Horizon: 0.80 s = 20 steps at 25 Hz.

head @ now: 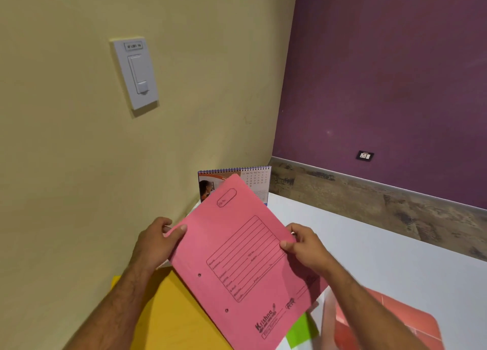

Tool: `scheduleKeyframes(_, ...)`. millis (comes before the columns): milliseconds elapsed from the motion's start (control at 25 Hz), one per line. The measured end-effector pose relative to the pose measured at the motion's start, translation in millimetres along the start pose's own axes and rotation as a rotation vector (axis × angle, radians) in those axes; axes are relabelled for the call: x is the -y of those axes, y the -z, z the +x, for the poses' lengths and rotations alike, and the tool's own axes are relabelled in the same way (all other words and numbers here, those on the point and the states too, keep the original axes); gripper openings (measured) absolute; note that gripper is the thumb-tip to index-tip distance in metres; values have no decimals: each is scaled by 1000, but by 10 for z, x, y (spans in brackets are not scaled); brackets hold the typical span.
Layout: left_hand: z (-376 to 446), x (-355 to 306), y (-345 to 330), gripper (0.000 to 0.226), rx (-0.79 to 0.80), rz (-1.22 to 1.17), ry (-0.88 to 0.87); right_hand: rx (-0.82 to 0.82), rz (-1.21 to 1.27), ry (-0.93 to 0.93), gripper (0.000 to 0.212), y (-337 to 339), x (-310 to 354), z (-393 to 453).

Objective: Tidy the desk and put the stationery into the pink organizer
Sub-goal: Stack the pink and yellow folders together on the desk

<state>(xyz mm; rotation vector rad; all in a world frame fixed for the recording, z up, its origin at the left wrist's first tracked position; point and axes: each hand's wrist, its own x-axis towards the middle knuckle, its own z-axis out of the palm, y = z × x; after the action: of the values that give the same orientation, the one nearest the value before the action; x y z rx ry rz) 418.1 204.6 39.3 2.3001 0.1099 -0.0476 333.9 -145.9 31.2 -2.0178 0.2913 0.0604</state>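
Both hands hold the pink file folder tilted above the surface: the left hand pinches its left edge with thumb on top, and the right hand pinches the right edge likewise. Left of the folder and beneath it lies a yellow folder; behind it stands a desk calendar; right of it a reddish translucent thing, perhaps the organizer. Keeping both pinches firm and the folder level should stop any loose sheets sliding out, then lower it squarely.
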Motion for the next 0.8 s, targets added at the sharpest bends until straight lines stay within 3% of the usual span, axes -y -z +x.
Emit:
scheduleKeyframes(120,-158,-25,103,58,-85,-50,-28,-50,83,14,20,118,151,-246)
scheduleKeyframes(360,-659,220,339,59,-225,12,61,-146,362,-59,11,294,383,-775)
scheduleKeyframes(520,-1100,533,390,65,-129,206,284,-193,551,-141,13,275,390,-1105)
scheduleKeyframes(680,-1395,909,335,84,-5,180,582,-260,692,-200,15,187,264,-1429)
scheduleKeyframes(800,-1506,1112,287,85,17,118,695,-308,754,-233,18,121,126,-1641)
